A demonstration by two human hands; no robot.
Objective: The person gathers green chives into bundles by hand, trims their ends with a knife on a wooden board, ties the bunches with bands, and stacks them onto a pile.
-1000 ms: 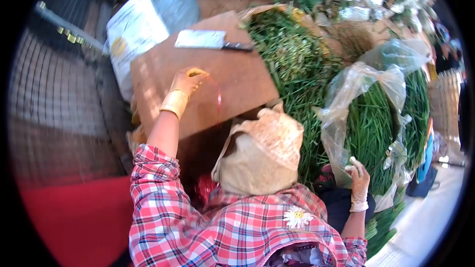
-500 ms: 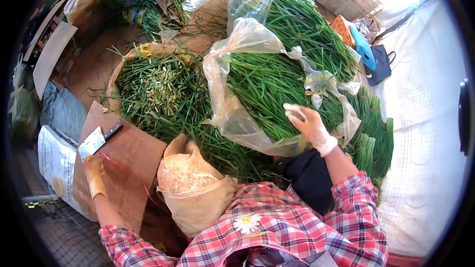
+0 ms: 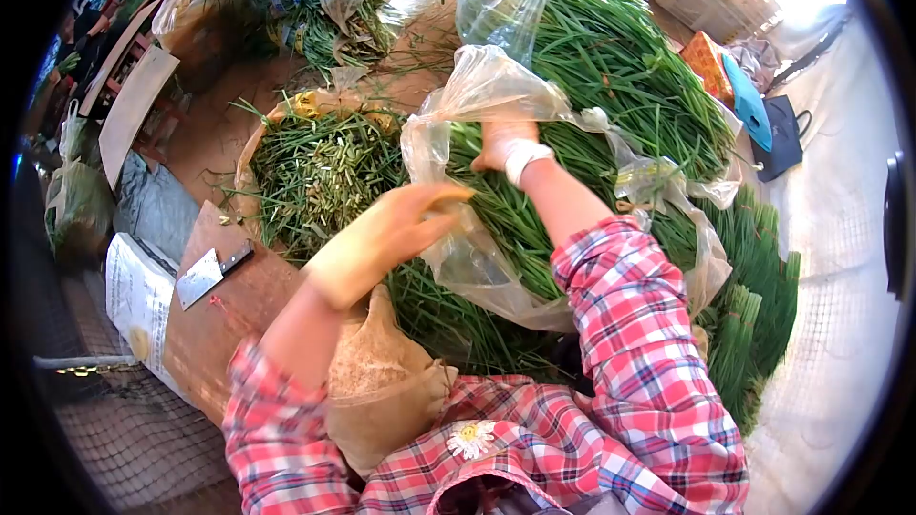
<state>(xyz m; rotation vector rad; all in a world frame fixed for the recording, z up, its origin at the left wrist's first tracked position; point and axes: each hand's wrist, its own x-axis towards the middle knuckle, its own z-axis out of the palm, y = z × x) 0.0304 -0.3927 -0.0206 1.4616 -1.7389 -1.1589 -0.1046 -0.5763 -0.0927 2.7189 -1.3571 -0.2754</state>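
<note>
Slanting down-right, greens [image 3: 521, 225] at right hand [image 3: 507, 141]

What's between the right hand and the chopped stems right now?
From the right hand to the chopped stems: long green leaves, the clear plastic bag's edge, then loose green scraps. Head view.

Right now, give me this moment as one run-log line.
left hand: open, at clear bag edge | right hand: among green stalks in bag, grip hidden | cleaver: lying on board
</note>
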